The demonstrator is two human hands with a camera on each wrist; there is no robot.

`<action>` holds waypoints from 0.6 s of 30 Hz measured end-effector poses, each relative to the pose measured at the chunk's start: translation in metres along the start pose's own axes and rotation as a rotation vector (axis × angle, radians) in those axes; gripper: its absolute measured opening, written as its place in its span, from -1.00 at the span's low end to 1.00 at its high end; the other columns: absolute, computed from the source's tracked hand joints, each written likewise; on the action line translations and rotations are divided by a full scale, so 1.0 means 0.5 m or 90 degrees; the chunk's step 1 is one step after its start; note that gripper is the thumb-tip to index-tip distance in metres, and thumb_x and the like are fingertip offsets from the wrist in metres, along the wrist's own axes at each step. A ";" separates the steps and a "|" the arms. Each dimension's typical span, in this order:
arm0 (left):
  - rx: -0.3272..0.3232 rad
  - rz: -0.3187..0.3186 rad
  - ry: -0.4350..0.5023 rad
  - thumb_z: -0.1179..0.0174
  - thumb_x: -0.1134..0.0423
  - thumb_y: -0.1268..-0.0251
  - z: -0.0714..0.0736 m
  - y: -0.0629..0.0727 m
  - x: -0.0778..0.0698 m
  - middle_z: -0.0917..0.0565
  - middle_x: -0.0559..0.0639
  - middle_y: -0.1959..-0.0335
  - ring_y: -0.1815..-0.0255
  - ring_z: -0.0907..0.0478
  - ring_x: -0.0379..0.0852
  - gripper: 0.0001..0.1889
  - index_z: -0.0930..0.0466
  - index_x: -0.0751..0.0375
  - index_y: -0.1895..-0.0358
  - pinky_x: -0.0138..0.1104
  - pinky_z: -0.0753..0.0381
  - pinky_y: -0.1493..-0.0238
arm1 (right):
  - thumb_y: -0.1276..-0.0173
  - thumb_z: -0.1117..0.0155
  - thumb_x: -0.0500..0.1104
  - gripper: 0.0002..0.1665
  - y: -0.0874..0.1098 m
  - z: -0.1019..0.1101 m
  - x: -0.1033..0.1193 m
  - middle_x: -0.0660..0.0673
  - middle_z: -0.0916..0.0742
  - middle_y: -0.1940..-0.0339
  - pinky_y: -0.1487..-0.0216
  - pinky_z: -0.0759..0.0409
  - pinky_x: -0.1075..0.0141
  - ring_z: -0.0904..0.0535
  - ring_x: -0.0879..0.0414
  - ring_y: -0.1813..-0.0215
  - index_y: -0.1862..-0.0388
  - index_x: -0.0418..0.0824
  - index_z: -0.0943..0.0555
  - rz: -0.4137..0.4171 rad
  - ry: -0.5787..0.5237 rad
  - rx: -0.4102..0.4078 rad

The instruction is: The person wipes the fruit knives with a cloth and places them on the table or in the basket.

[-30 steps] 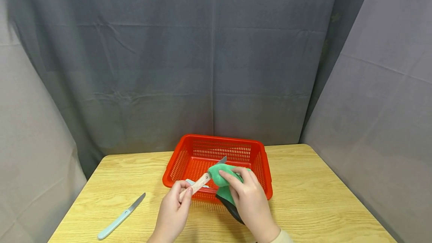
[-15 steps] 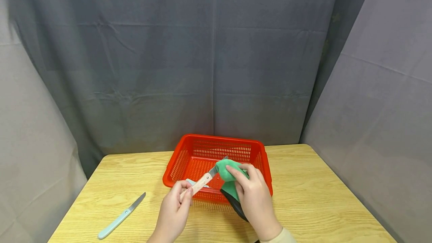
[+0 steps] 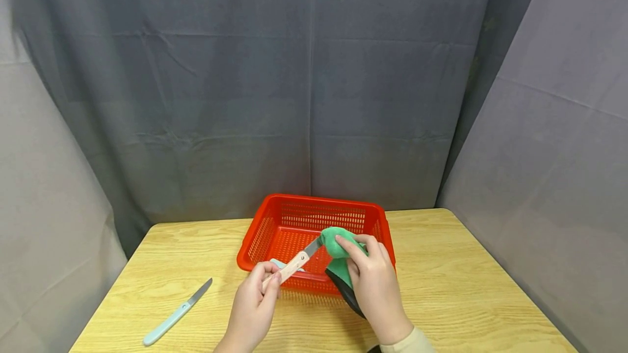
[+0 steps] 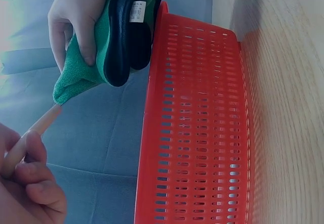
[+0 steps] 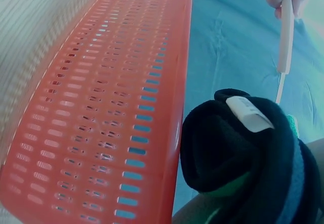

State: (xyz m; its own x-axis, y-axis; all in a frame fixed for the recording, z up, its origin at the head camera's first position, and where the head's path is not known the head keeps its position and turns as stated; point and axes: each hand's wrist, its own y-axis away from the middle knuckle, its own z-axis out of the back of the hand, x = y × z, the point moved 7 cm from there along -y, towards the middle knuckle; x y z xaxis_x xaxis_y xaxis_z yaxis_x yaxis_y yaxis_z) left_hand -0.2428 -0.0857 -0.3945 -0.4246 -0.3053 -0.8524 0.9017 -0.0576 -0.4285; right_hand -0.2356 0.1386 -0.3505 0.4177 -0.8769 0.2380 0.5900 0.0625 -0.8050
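Note:
In the head view my left hand (image 3: 250, 304) grips the pale wooden handle of a knife (image 3: 289, 267), held above the front rim of the red basket. My right hand (image 3: 375, 287) pinches a green cloth (image 3: 338, 242) with a black edge, folded around the outer part of the blade. A stretch of bare metal shows between handle and cloth; the tip is covered. In the left wrist view the cloth (image 4: 83, 75) meets the knife just past the handle (image 4: 48, 119). The right wrist view shows the black edging (image 5: 243, 158) bunched, with a white label.
The red plastic basket (image 3: 267, 206) stands at the middle back of the wooden table (image 3: 456, 287). Inside its front lies a light blue thing (image 3: 278, 263), partly hidden. Another knife (image 3: 176, 312) with a light blue handle lies on the table at left. Grey curtains surround the table.
My right hand and the cloth have slid right and away along the blade, baring more metal near the handle and covering the tip. The left hand and the knife have stayed nearly still.

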 end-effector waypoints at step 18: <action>0.002 0.021 -0.023 -0.15 0.28 -0.55 0.001 -0.006 0.013 -0.53 -0.15 0.52 0.67 -0.26 -0.36 -0.96 -0.54 0.13 0.15 -0.45 -0.30 0.69 | 0.00 -0.53 -0.57 -0.36 -0.006 0.029 -0.016 -0.30 -0.67 0.09 0.27 -0.69 0.07 -0.60 -0.16 0.24 -0.06 -0.10 -0.78 -0.015 0.006 -0.086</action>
State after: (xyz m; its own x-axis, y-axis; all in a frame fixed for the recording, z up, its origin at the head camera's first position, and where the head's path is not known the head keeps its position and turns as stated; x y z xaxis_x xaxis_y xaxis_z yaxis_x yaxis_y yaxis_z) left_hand -0.2481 -0.0877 -0.3986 -0.3912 -0.3417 -0.8545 0.9156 -0.0506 -0.3990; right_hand -0.2307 0.1522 -0.3422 0.3975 -0.8821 0.2527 0.5004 -0.0225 -0.8655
